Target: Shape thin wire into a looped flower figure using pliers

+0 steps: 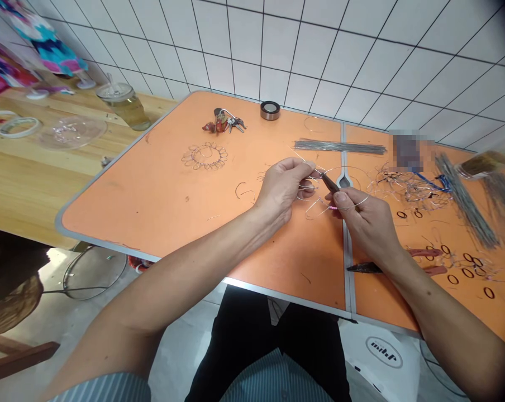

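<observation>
Over the middle of the orange table, my left hand (284,181) is closed, pinching a thin metal wire (298,153) between thumb and fingertips. Just beside it, my right hand (363,215) is closed around a dark tapered tool (329,182). Its tip touches the wire near my left fingertips; the rest is hidden in my palm, so its kind is unclear. Thin wire loops hang about both hands, and small pink beads (332,207) are strung on one by my right fingers. A finished-looking ring of wire loops (204,156) lies flat to the left.
Bundled straight wires (340,146) lie behind my hands, another bundle (466,201) at right. Red-handled pliers (365,268) rest under my right forearm, near small dark rings (453,279) and tangled wire (415,187). Keys (230,124) and a tape roll (270,110) sit at the back.
</observation>
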### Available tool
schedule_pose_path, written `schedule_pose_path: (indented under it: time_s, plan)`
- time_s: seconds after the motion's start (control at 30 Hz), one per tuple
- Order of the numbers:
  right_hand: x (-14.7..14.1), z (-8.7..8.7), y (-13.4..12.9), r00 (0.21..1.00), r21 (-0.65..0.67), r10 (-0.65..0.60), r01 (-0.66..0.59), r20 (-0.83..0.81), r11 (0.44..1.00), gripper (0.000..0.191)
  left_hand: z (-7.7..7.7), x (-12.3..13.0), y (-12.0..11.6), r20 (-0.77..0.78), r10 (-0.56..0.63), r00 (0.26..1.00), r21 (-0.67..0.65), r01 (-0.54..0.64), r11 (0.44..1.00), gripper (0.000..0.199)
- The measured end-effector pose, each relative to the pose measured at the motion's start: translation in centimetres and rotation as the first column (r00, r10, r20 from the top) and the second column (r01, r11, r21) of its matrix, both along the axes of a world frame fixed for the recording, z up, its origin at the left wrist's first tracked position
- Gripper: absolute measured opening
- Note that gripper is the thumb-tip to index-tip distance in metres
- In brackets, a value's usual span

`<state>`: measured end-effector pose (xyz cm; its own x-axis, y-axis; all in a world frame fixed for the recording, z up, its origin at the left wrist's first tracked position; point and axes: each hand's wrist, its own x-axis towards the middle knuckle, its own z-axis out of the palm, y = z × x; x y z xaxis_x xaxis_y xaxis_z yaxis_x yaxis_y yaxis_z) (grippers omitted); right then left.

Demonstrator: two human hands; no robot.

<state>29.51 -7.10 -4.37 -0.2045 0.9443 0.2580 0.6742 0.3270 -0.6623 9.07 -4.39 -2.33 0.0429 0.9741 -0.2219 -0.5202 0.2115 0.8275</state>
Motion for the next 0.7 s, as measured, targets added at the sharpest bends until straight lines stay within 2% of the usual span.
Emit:
schedule_pose_path:
  time_s: [0.43,0.7]
  plan:
    - [-0.23,0.25,-0.22,1.000,-0.013,-0.003,0.003,-0.025,1.000,0.054,-0.10,-0.07,-0.01,0.006,-0.001,1.000,0.003,0.001,1.000,0.028]
    - [-0.10,0.06,-0.21,0.999,-0.039,-0.011,0.009,-0.045,0.999,0.057,-0.19,-0.10,0.11,0.036,0.016,0.999,0.027,-0.017,1.000,0.022]
